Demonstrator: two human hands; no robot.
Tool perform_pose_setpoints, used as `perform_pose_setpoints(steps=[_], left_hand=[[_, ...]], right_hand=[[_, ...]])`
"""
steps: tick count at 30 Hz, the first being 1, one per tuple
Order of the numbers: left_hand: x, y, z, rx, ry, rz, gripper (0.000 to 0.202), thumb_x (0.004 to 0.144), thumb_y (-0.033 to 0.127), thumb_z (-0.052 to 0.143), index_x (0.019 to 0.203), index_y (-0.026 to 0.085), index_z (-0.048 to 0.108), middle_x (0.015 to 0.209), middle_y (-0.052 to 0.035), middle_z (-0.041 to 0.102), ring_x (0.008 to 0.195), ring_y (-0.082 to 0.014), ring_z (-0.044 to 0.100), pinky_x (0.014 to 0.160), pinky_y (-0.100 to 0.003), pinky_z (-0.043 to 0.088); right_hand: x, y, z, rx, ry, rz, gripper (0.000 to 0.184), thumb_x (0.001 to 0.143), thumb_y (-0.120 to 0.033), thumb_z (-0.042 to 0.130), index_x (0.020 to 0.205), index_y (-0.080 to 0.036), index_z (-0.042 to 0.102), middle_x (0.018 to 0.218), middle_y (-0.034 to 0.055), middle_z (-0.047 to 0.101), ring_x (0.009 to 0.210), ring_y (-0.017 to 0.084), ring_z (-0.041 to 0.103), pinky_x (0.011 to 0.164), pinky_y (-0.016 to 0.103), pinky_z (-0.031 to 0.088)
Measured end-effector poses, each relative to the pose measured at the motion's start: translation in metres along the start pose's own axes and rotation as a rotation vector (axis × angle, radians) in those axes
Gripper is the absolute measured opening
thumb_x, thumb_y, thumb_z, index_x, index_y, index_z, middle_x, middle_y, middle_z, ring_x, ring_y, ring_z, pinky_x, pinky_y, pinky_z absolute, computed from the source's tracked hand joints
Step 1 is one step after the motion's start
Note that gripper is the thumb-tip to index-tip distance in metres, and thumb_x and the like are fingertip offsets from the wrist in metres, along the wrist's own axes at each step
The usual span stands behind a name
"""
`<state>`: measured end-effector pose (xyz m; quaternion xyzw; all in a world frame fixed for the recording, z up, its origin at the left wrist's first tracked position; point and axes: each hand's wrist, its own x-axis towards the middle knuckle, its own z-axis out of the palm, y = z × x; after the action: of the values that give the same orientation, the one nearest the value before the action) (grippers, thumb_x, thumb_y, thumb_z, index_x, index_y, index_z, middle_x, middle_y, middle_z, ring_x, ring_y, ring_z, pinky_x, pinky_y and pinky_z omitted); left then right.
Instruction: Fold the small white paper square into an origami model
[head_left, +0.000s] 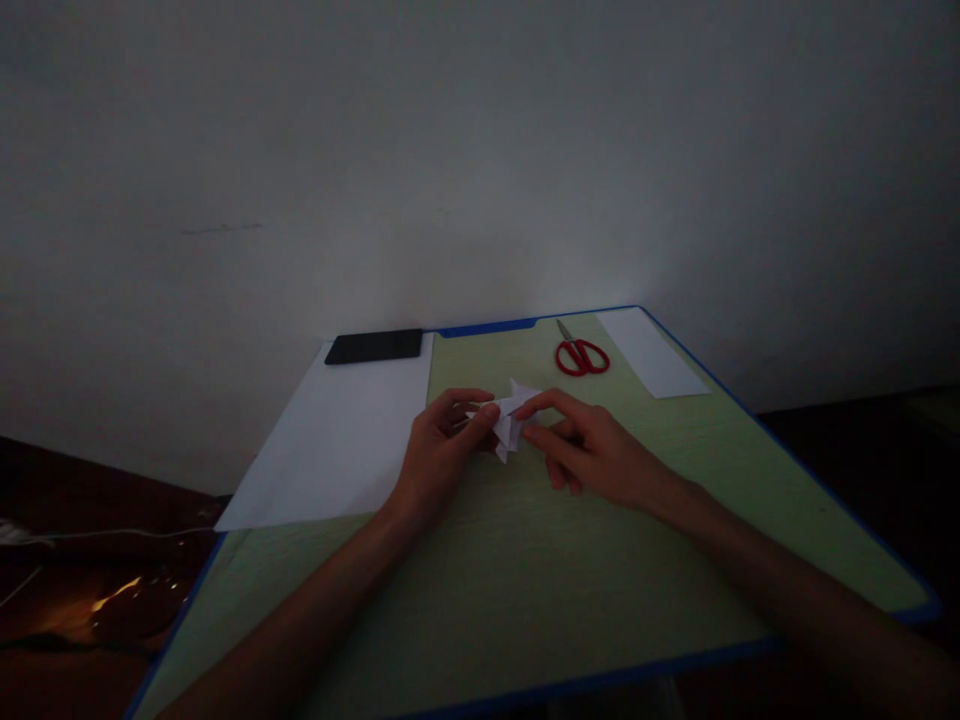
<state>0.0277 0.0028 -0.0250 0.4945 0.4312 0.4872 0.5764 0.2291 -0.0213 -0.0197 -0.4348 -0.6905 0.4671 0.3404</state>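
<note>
A small folded white paper piece (513, 420) with pointed flaps sits just above the middle of a green table (525, 580). My left hand (439, 450) pinches its left side between thumb and fingers. My right hand (589, 445) grips its right side, index finger and thumb closed on a flap. Both hands meet over the paper in dim light.
A large white sheet (337, 440) overhangs the table's left edge, with a black phone (373, 346) at its far end. Red-handled scissors (580, 355) lie at the back, beside a narrow white paper strip (651, 352). A plain wall stands behind. The table has a blue rim.
</note>
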Motion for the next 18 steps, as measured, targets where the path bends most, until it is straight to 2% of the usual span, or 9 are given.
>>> perform_pose_setpoints(steps=[2, 5, 7, 10, 13, 18], left_hand=[[0.0002, -0.0006, 0.0006, 0.030, 0.011, 0.001, 0.036, 0.077, 0.042, 0.080, 0.096, 0.015, 0.068, 0.080, -0.0028, 0.069, 0.067, -0.0128, 0.065, 0.063, -0.025, 0.054], [-0.0001, -0.0023, 0.0011, 0.012, -0.013, -0.012, 0.035, 0.081, 0.045, 0.077, 0.097, 0.016, 0.066, 0.078, -0.0026, 0.069, 0.063, -0.0130, 0.064, 0.061, -0.026, 0.054], [-0.0012, -0.0030, 0.0015, -0.008, -0.062, -0.030, 0.035, 0.083, 0.046, 0.075, 0.099, 0.016, 0.065, 0.076, -0.0025, 0.068, 0.060, -0.0136, 0.064, 0.057, -0.026, 0.054], [-0.0041, -0.0022, 0.0025, -0.017, -0.120, -0.059, 0.037, 0.084, 0.046, 0.073, 0.105, 0.016, 0.065, 0.080, -0.0033, 0.068, 0.063, -0.0148, 0.065, 0.053, -0.026, 0.055], [-0.0064, 0.0001, 0.0036, -0.005, -0.144, -0.063, 0.039, 0.085, 0.045, 0.072, 0.111, 0.017, 0.065, 0.082, -0.0033, 0.068, 0.063, -0.0142, 0.064, 0.053, -0.026, 0.055], [-0.0063, 0.0013, 0.0037, 0.045, -0.126, -0.041, 0.035, 0.085, 0.044, 0.072, 0.107, 0.017, 0.067, 0.078, -0.0031, 0.068, 0.059, -0.0125, 0.062, 0.050, -0.022, 0.052]], right_hand=[[0.0002, 0.0001, -0.0009, -0.174, 0.066, -0.073, 0.022, 0.098, -0.041, 0.055, 0.112, -0.025, 0.063, 0.055, -0.0074, 0.050, 0.045, 0.010, 0.045, 0.046, 0.022, 0.036], [0.0017, 0.0002, -0.0026, -0.376, 0.182, -0.230, 0.015, 0.093, -0.038, 0.065, 0.101, -0.026, 0.071, 0.071, -0.0022, 0.050, 0.064, 0.013, 0.051, 0.063, 0.028, 0.045], [0.0024, 0.0003, -0.0031, -0.398, 0.212, -0.292, 0.012, 0.090, -0.036, 0.070, 0.097, -0.027, 0.073, 0.090, 0.0025, 0.054, 0.086, 0.018, 0.057, 0.082, 0.035, 0.049], [0.0023, 0.0011, -0.0027, -0.321, 0.194, -0.294, 0.010, 0.088, -0.035, 0.073, 0.093, -0.026, 0.073, 0.116, 0.0060, 0.051, 0.118, 0.023, 0.052, 0.107, 0.044, 0.041], [0.0017, 0.0024, -0.0013, -0.242, 0.135, -0.252, 0.008, 0.089, -0.033, 0.072, 0.093, -0.026, 0.072, 0.127, 0.0062, 0.049, 0.128, 0.024, 0.048, 0.112, 0.046, 0.037], [0.0014, 0.0028, 0.0006, -0.187, 0.099, -0.227, 0.006, 0.088, -0.031, 0.072, 0.088, -0.025, 0.071, 0.128, 0.0055, 0.051, 0.127, 0.024, 0.051, 0.112, 0.046, 0.039]])
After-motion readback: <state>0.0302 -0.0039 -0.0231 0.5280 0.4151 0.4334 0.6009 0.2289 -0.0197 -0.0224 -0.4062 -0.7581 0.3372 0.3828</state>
